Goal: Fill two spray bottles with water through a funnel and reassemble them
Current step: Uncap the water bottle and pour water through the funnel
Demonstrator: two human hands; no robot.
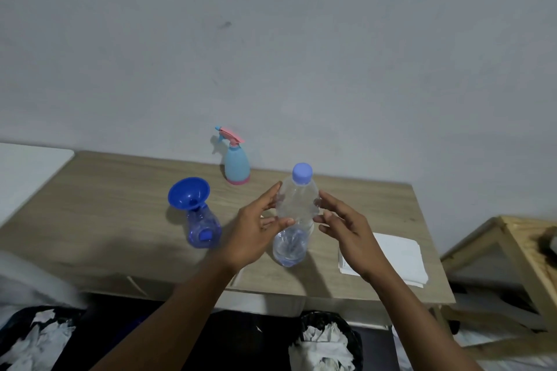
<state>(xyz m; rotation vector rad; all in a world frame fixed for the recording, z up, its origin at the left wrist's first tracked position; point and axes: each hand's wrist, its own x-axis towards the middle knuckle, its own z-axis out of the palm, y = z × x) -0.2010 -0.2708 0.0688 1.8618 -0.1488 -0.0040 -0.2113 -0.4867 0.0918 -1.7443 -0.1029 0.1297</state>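
Clear water bottle (297, 208) stands upright mid-frame between our left hand (253, 235) and right hand (346, 229), both loosely open, equally near.

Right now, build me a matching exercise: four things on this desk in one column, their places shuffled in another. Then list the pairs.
1. blue funnel
2. pink-headed spray bottle
3. water bottle
4. white papers

A. between left hand and right hand
B. right end of the desk
C. nearest the wall
D. in the neck of the blue spray bottle

Pairs: 1-D, 2-C, 3-A, 4-B
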